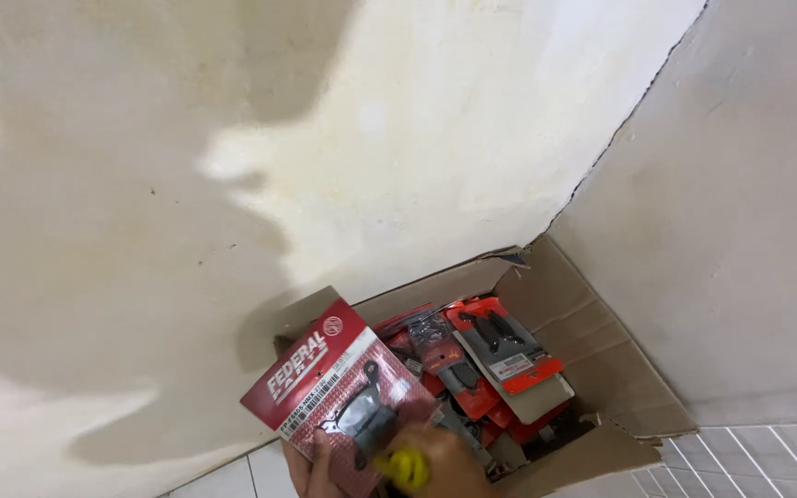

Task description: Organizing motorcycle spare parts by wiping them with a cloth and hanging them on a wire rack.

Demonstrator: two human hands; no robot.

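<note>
The red blister pack (339, 387) sits at the near edge of the scene, held up over the near left corner of a cardboard box (601, 341). It is a flat card with dark metal parts, brake pads by the look of them, sealed under clear plastic. I judge it stiff and light for its size, with the weight at the lower end where the parts sit; the film looks slick, so the bare card edge is the surer place to take hold.

One hand (311, 466) grips it from below, fingers closed on the bottom edge. A second hand (449, 466) lies just to the right, touching the pack, with a small yellow object (405, 468) at it; I cannot tell how that hand is set.

The box stands on a tiled floor (767, 461) in a wall corner (417, 138), full of similar red packs (495, 355) standing on edge.
</note>
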